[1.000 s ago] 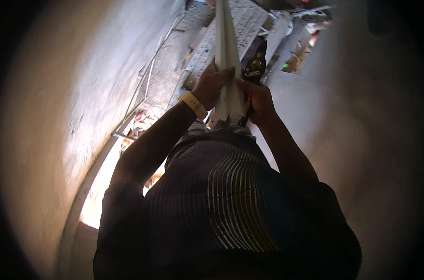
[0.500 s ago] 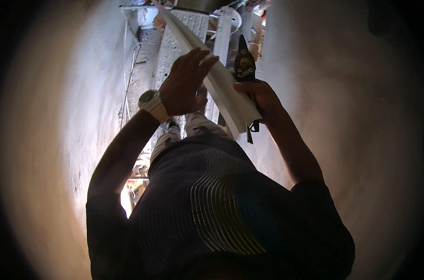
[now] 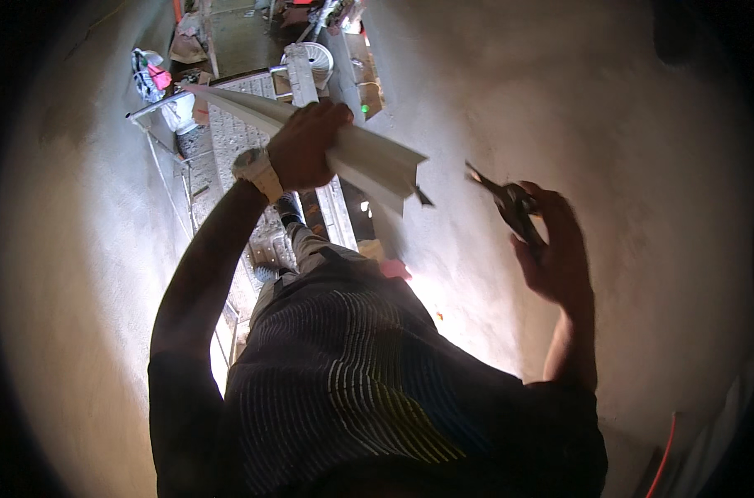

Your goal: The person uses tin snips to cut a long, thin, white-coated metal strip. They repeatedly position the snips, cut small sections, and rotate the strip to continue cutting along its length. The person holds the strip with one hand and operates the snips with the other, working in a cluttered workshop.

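Note:
My left hand [image 3: 309,148] is closed around a long white angled profile strip [image 3: 379,164] near its closer end. The strip slants away to the far left, and its cut end has a notch with a small dark bent tab [image 3: 424,197] hanging off it. Apart from the strip, over to the right, my right hand [image 3: 559,253] grips a pair of dark tin snips [image 3: 514,206]. Their jaws point up and left, toward the strip's end; the handles are partly hidden by my fingers.
Below me runs a narrow scaffold deck [image 3: 236,137] with a metal rail [image 3: 157,106] on its left. A round white ribbed container [image 3: 312,65] and a white bucket [image 3: 180,114] stand farther off. Plastered walls [image 3: 476,83] rise close on both sides. A red cable [image 3: 666,456] hangs at lower right.
My right hand has left the strip and moved right with the snips. My left hand has gone from lying against the strip to gripping it, and the strip has swung flatter.

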`<state>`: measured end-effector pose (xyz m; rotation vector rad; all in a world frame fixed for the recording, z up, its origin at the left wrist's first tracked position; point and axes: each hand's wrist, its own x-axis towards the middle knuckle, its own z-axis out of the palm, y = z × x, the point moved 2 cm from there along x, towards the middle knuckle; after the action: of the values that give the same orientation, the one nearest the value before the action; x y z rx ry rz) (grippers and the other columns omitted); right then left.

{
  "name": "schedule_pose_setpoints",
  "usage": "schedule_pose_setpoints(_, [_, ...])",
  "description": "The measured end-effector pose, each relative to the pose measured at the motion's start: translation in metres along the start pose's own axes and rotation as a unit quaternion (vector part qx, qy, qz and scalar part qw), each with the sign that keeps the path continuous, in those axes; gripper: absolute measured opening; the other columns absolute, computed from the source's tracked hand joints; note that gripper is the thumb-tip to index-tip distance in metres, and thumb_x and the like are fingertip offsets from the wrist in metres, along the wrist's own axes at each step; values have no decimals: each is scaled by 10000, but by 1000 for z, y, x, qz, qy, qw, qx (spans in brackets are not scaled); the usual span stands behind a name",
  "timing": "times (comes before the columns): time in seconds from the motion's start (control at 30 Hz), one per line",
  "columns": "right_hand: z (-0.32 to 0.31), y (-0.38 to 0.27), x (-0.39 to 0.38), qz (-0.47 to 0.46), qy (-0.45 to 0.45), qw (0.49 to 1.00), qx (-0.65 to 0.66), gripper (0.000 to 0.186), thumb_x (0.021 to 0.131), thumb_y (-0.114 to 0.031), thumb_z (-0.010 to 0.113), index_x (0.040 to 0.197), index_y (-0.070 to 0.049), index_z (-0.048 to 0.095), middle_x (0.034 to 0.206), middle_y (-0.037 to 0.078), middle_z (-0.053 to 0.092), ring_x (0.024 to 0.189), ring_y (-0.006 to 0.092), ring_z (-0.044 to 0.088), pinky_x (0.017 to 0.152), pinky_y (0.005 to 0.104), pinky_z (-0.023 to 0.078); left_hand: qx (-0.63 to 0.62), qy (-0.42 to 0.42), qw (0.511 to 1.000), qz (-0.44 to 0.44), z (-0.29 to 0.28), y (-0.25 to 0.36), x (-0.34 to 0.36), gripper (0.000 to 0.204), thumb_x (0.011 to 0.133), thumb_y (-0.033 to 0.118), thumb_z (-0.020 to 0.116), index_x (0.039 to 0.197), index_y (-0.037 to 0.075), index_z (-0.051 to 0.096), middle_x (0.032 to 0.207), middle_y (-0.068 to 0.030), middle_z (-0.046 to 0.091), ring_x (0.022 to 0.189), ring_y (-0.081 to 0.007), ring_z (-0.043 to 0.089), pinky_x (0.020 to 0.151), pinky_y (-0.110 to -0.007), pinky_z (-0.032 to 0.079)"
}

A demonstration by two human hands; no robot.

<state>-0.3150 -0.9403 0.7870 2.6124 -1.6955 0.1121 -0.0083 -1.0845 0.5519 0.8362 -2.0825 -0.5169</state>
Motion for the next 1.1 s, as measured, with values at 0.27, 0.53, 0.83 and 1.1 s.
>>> schedule_pose_setpoints(0.27, [-62, -46, -2, 34, 9, 945, -325, 932, 686, -69, 891, 1544, -45, 528, 1283, 191, 566, 1236, 396, 578, 1168, 566, 438, -1, 9, 1000, 5, 9, -13, 49, 507, 784, 41, 786, 1222, 78, 535, 1134, -181, 650, 1100, -440, 640, 965, -531, 517])
schedule_pose_setpoints(0.53, [-61, -42, 5, 51, -21, 947, -316, 734, 739, -56, 852, 1426, -54, 594, 1121, 133, 641, 1055, 338, 648, 1009, 485, 526, -14, 39, 999, 10, 8, 4, 52, 489, 758, 31, 780, 1189, 78, 553, 1111, -179, 632, 1080, -438, 636, 947, -529, 531])
schedule_pose_setpoints(0.83, [-11, 32, 0, 266, -266, 861, 343, 182, 885, -150, 789, 997, -43, 694, 781, 17, 645, 768, 109, 649, 713, 327, 549, 53, 176, 981, 54, 0, -24, 30, 559, 702, 136, 856, 1193, 45, 605, 1122, -172, 633, 1087, -398, 634, 984, -534, 523])
schedule_pose_setpoints(1.1, [214, 28, 18, 278, -256, 826, 418, 309, 819, -69, 629, 1097, 45, 701, 800, 36, 598, 711, 146, 575, 700, 349, 568, 60, 225, 971, -53, -27, -24, 27, 561, 666, 125, 847, 1187, 83, 644, 1074, -125, 656, 1102, -347, 658, 979, -468, 557])
